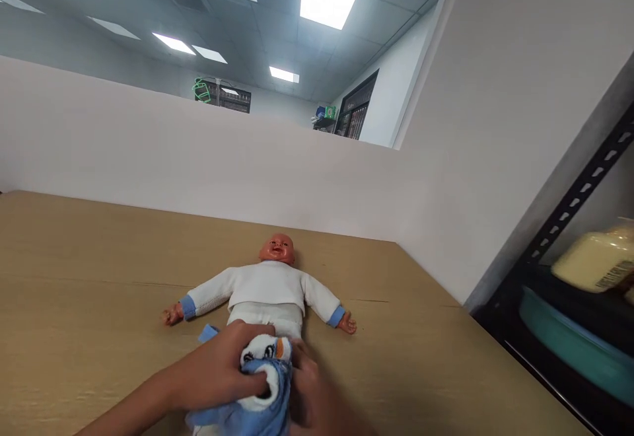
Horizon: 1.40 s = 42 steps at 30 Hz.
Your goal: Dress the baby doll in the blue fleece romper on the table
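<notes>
Wooden tabletop [99, 277] against a white partition [198, 158], ceiling light panels [327, 0] overhead (black shelving [584, 191] at right).

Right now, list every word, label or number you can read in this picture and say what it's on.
None can be read.
Yellow package on the black shelf: dark print on its label, too blurred to read.
Blue and white garment gripped by the left hand and right hand: a cartoon face, no letters.
Doll on the table: no writing.
</notes>
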{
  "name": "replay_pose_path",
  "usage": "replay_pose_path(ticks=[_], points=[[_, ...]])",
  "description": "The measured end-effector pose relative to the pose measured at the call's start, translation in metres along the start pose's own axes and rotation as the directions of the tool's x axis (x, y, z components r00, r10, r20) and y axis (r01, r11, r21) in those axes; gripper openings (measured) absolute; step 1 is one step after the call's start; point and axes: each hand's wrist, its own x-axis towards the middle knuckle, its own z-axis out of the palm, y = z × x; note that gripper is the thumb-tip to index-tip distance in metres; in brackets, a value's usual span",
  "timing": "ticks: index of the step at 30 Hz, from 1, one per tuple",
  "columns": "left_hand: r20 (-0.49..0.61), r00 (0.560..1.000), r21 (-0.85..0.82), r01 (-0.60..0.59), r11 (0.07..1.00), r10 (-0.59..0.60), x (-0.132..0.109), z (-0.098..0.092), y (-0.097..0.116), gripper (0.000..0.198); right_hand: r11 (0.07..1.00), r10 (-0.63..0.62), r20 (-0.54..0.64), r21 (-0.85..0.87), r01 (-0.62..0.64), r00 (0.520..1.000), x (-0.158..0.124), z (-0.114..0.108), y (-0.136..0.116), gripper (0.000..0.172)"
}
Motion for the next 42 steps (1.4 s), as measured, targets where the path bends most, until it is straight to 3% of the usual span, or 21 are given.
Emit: replay_pose_path(ticks=[3, 5, 9, 11, 14, 17, 22, 25, 29, 33, 36, 39, 42], points=[[-0.047, 0.998, -0.041, 0.048, 0.998, -0.050, 0.002, 0.008, -0.006, 0.056, 0.975, 0.069, -0.010, 0.213, -0.066, 0.998, -0.006, -0.004, 0.002, 0.058], [-0.060, 0.997, -0.023, 0.050, 0.999, -0.051, 0.002, 0.013, -0.009, 0.063, 0.952, 0.189, -0.078, 0.259, -0.163, 0.979, -0.012, 0.003, 0.009, 0.066], [0.025, 0.999, 0.090, -0.046, 0.995, 0.044, 0.002, 0.017, -0.002, 0.031, 0.910, 0.397, -0.204, 0.213, -0.356, 0.895, -0.021, 0.022, 0.027, 0.055], [0.068, 0.997, 0.172, -0.031, 0.985, 0.020, 0.000, 0.018, 0.005, 0.027, 0.922, 0.386, -0.236, 0.136, -0.363, 0.892, -0.024, 0.024, 0.030, 0.047], [0.118, 0.992, 0.260, 0.021, 0.965, -0.054, -0.003, 0.019, 0.015, 0.036, 0.925, 0.374, -0.238, 0.026, -0.380, 0.896, -0.028, 0.019, 0.025, 0.055], [0.177, 0.982, 0.225, 0.024, 0.974, -0.065, -0.003, 0.019, 0.018, 0.044, 0.922, 0.381, -0.203, 0.005, -0.388, 0.902, -0.032, 0.017, 0.022, 0.066], [0.237, 0.971, 0.078, 0.009, 0.997, -0.027, 0.000, 0.018, 0.009, 0.046, 0.955, 0.295, -0.178, 0.073, -0.286, 0.939, -0.035, 0.026, 0.027, 0.079], [0.209, 0.977, -0.038, 0.059, 0.998, -0.050, 0.000, 0.018, 0.000, 0.053, 0.965, 0.259, -0.173, 0.086, -0.248, 0.950, -0.033, 0.025, 0.024, 0.085], [0.091, 0.988, -0.158, 0.136, 0.978, -0.123, 0.000, 0.022, -0.010, 0.066, 0.971, 0.220, -0.181, 0.130, -0.198, 0.959, -0.029, 0.022, 0.015, 0.093], [0.011, 0.991, -0.258, 0.134, 0.957, -0.136, 0.000, 0.029, -0.012, 0.058, 0.980, 0.170, -0.225, 0.145, -0.140, 0.959, -0.029, 0.025, 0.015, 0.099], [-0.008, 0.996, -0.318, 0.085, 0.944, -0.092, 0.002, 0.030, -0.007, 0.042, 0.993, 0.101, -0.298, 0.087, -0.079, 0.949, -0.027, 0.026, 0.015, 0.094], [-0.046, 0.997, -0.258, 0.051, 0.965, -0.065, 0.002, 0.027, -0.002, 0.030, 0.995, 0.093, -0.304, 0.061, -0.078, 0.948, -0.025, 0.023, 0.011, 0.078], [0.029, 0.999, -0.243, 0.037, 0.969, -0.031, -0.001, 0.017, 0.000, 0.032, 0.991, 0.127, -0.275, 0.084, -0.107, 0.953, -0.026, 0.020, 0.012, 0.070]])
